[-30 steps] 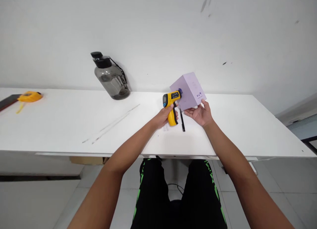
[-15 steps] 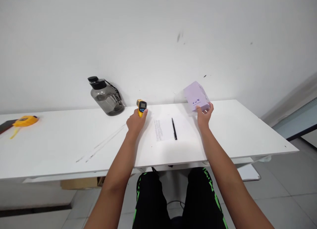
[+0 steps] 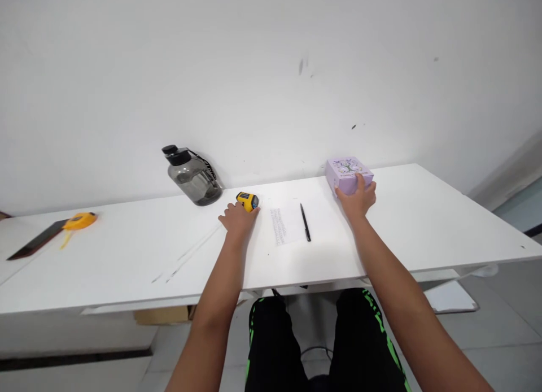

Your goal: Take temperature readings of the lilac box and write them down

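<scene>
My left hand point(image 3: 239, 218) is closed around a yellow and black infrared thermometer point(image 3: 247, 200), which now lies low over the table, tilted on its side. Its handle is mostly hidden under my fingers. Toward the right, my right hand point(image 3: 356, 198) grips a lilac box point(image 3: 345, 174) by its near side, thumb at the left corner and fingers over the top edge. The box rests flat by the wall, its printed top facing up. Between my hands lie a black pen point(image 3: 305, 222) and a sheet of paper with fine writing point(image 3: 279, 227).
A grey water bottle point(image 3: 195, 180) with a black lid stands against the wall, left of my left hand. Farther left are an orange tape measure point(image 3: 80, 221) and a dark flat object point(image 3: 38, 239). The white table point(image 3: 127, 245) ends in a front edge above my knees.
My right hand has laid the tilted box flat, top side up. My left hand has lowered the upright thermometer onto its side. The whole view has shifted slightly.
</scene>
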{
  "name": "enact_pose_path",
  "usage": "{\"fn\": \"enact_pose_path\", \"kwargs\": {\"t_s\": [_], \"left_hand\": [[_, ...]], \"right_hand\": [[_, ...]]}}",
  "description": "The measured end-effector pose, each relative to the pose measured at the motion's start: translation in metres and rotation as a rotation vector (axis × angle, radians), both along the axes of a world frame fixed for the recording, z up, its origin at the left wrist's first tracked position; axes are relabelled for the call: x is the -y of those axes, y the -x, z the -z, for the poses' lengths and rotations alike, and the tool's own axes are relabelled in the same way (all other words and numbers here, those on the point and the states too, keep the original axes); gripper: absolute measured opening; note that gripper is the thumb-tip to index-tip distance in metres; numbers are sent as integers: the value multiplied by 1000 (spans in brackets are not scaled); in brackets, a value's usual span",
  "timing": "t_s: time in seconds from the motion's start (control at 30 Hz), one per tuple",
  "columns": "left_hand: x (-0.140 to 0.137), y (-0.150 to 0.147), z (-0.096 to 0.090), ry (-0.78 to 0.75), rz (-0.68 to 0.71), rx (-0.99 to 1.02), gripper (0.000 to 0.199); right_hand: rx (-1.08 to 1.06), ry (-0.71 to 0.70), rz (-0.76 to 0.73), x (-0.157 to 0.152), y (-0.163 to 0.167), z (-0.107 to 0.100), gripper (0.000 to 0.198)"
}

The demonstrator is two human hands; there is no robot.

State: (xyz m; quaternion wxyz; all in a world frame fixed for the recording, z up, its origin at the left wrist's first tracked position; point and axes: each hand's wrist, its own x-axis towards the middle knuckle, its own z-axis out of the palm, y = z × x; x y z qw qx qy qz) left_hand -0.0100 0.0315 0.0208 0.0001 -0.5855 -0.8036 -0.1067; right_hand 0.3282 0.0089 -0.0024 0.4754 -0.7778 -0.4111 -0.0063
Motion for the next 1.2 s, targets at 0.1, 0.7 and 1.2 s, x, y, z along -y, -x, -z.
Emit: {"fn": "enact_pose_path", "kwargs": {"t_s": [0.1,0.7,1.2], "left_hand": [[2,0,3,-75,9,-37,75],[25,-75,31,20,559,93,71],[92,-76,24,178,634,19,70]], "right_hand": [[-42,20,-5,-3,2,5,79],[381,428,-854,36,83,-4,52],[535,510,-706,127,93,-11,37]]}}
